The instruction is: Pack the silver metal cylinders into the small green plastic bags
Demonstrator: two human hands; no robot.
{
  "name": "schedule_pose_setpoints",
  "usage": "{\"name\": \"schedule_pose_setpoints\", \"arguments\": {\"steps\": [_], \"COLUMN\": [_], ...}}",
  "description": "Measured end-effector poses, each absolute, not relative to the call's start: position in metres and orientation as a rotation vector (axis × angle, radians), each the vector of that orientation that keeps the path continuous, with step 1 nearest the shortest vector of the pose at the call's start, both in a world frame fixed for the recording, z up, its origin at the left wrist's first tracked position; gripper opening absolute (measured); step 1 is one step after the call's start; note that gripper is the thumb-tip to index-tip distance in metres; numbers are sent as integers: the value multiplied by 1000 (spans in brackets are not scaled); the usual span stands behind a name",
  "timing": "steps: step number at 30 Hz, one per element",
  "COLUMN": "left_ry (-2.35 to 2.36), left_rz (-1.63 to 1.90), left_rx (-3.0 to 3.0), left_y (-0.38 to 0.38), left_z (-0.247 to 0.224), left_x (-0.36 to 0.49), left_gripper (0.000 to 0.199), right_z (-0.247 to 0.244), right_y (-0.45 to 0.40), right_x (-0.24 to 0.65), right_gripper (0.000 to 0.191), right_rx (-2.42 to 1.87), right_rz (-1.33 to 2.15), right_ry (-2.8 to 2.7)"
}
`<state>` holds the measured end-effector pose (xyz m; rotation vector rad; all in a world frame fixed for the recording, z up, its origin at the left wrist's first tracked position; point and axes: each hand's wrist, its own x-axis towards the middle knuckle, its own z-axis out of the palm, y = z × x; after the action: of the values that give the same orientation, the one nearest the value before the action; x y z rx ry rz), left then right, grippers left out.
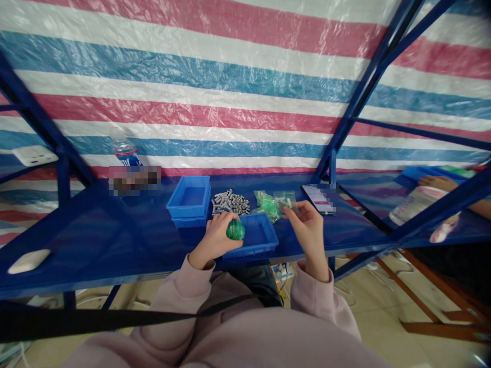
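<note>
My left hand (218,236) is closed around a wad of green plastic (235,230), above the left end of an open blue bin (264,249). Between thumb and fingers of my right hand (309,225), a small clear plastic bag (284,197) is pinched. Something pale and small shows inside that bag, but its kind is unclear. Just left of it lies a heap of green plastic bags (267,203). Behind the bin, a pile of small grey metal fasteners (232,201) rests on the blue table (146,243).
Stacked blue bins (188,205) stand left of the fasteners. A phone (317,198) lies at the right, near a blue metal post (332,166). Farther left are a water bottle (126,151) and a white rounded object (29,261). Another person's hand (437,182) shows at far right.
</note>
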<state>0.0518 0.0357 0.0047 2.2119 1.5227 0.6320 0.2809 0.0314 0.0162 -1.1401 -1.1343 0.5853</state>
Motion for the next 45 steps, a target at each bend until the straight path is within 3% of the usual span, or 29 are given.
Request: {"name": "schedule_pose_setpoints", "arguments": {"steps": [5, 16, 45], "left_ry": [1525, 1522, 1499], "left_rz": [634, 664, 707], "left_rx": [2217, 2232, 2242], "left_y": [35, 37, 35], "left_z": [6, 2, 3], "left_x": [52, 52, 53], "left_gripper": [44, 45, 50], "right_z": [9, -5, 10], "right_y": [22, 24, 14], "right_x": [257, 217, 218], "right_gripper": [21, 10, 8], "right_rx": [-1230, -1527, -1466], "right_rz": [749, 463, 645], "right_ry": [-1433, -1862, -1967]}}
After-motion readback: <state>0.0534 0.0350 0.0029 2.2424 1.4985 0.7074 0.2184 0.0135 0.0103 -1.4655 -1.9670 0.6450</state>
